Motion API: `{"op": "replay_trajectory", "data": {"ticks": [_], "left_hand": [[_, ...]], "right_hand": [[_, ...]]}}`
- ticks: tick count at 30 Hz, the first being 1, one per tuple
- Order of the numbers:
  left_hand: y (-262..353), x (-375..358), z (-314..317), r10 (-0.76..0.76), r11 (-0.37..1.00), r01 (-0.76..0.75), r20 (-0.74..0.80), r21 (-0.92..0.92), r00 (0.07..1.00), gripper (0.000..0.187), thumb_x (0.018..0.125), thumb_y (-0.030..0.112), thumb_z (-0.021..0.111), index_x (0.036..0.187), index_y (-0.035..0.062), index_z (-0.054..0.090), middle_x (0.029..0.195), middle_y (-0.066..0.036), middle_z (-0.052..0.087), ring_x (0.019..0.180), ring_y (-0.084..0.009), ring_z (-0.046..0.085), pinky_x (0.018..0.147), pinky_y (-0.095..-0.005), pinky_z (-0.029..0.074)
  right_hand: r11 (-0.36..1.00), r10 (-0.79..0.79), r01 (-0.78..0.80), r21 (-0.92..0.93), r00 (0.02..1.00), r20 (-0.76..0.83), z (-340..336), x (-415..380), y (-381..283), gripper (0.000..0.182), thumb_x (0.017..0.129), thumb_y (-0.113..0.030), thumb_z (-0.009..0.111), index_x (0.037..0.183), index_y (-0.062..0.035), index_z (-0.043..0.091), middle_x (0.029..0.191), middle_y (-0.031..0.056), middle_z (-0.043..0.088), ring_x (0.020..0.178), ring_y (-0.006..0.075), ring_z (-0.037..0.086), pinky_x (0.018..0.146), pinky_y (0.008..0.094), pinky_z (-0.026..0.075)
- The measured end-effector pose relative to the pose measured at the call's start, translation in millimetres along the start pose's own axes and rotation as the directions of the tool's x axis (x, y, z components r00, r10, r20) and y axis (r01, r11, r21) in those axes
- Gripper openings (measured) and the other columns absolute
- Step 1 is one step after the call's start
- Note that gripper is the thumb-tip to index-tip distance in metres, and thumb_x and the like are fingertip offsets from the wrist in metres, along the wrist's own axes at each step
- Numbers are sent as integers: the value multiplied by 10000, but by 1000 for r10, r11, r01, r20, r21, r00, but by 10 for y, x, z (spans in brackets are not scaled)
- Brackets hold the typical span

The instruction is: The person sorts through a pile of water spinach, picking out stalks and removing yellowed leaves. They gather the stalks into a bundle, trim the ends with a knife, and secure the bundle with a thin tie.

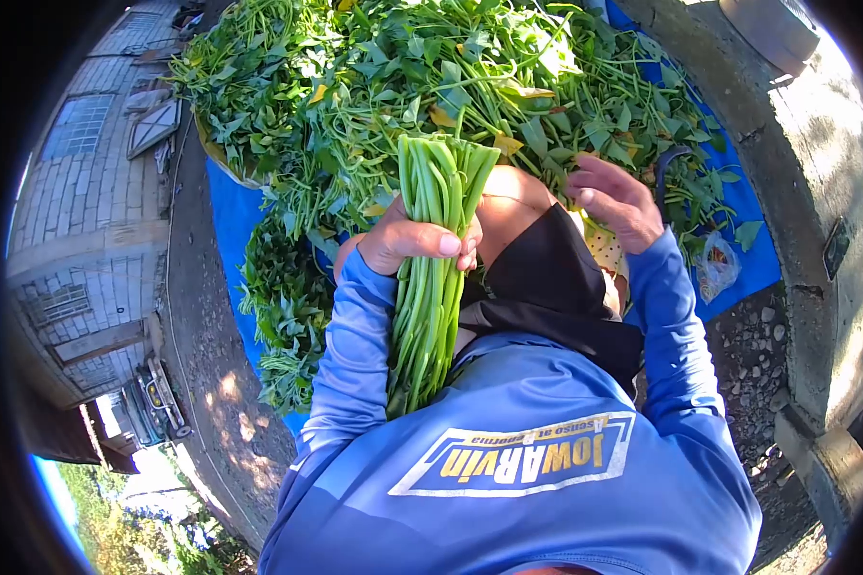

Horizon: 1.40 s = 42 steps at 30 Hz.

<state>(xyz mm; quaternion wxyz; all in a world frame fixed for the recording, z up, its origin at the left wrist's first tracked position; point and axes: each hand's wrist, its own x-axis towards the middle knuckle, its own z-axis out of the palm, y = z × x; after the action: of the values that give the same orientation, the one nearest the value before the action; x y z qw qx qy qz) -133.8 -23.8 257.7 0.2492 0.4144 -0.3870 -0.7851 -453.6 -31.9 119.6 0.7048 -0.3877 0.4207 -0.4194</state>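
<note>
A thick bundle of long green stems (430,307) stands upright in front of my chest, with its cut ends at the top. My left hand (417,240) is wrapped round the upper part of it, thumb across the front. To the right, my right hand (616,199) is raised above my right knee, apart from the bundle, with its fingers spread a little and nothing seen in them. A large heap of leafy green stems (355,105) lies beyond both hands. The bundle's lower end rests against my shirt.
The heap lies on a blue tarp (235,216). A clear plastic bag (716,268) is on its right edge. A concrete ledge (786,220) runs along the right. At the left are a block wall (86,182) and a parked vehicle (158,398).
</note>
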Motion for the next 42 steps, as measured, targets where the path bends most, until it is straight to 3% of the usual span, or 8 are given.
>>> {"op": "replay_trajectory", "data": {"ticks": [3,10,17,22,27,33,40,42], "left_hand": [[58,121,127,33,998,-43,180,53,983,463,705,235,820,1075,-3,675,839,-107,678,722,-208,673,699,-361,588],[13,-50,87,-114,991,123,131,-60,985,513,770,319,808,1129,-26,686,931,-188,720,835,-262,736,759,-367,605],[-41,-285,210,286,866,-158,-212,474,935,493,805,235,899,1190,4,698,982,-63,762,883,-174,728,810,-327,585],[2,-849,-4,171,963,-90,-320,253,932,367,762,24,838,1103,6,703,967,-45,758,842,-155,718,781,-326,574],[243,-1766,-149,125,982,-58,-391,178,912,510,682,179,859,1114,9,648,856,-88,692,753,-199,699,716,-334,571],[-589,-946,-265,204,973,-183,148,-139,968,611,742,280,861,1210,-17,606,981,-158,709,911,-250,717,824,-376,584],[-375,-805,194,475,782,-223,-325,582,818,879,782,251,910,1488,-14,458,1233,-94,669,1152,-207,636,1014,-373,513],[-417,-798,57,294,914,-168,-319,369,901,687,761,120,871,1358,-15,561,1097,-96,697,1010,-210,678,918,-356,549]], "right_hand": [[839,-344,71,540,838,424,1022,51,-511,1123,873,-239,854,1706,-90,117,1402,265,623,1241,324,645,1046,437,533],[920,-226,134,369,949,221,1649,267,-862,524,801,-41,764,1313,10,664,943,128,744,861,205,726,807,359,604],[861,-238,207,464,971,8,1885,519,-778,431,776,-7,767,1186,49,645,869,140,727,751,204,715,694,336,589],[918,-259,245,311,966,5,2486,379,-953,508,767,-88,848,1215,35,644,941,125,734,820,188,716,737,320,579],[813,-359,-10,583,779,514,2758,237,-915,1330,805,-172,908,1680,-41,-86,1482,313,524,1245,336,643,1124,509,476],[947,-222,98,306,886,406,2574,170,-737,839,808,27,770,1559,-46,405,989,144,716,873,279,737,794,407,614],[911,-138,63,406,978,157,2438,353,-638,682,724,21,789,1353,39,529,906,142,721,776,216,717,710,357,591],[918,-131,60,393,979,157,2459,356,-689,689,740,-27,841,1346,34,519,929,139,714,790,217,715,722,368,600]]}}
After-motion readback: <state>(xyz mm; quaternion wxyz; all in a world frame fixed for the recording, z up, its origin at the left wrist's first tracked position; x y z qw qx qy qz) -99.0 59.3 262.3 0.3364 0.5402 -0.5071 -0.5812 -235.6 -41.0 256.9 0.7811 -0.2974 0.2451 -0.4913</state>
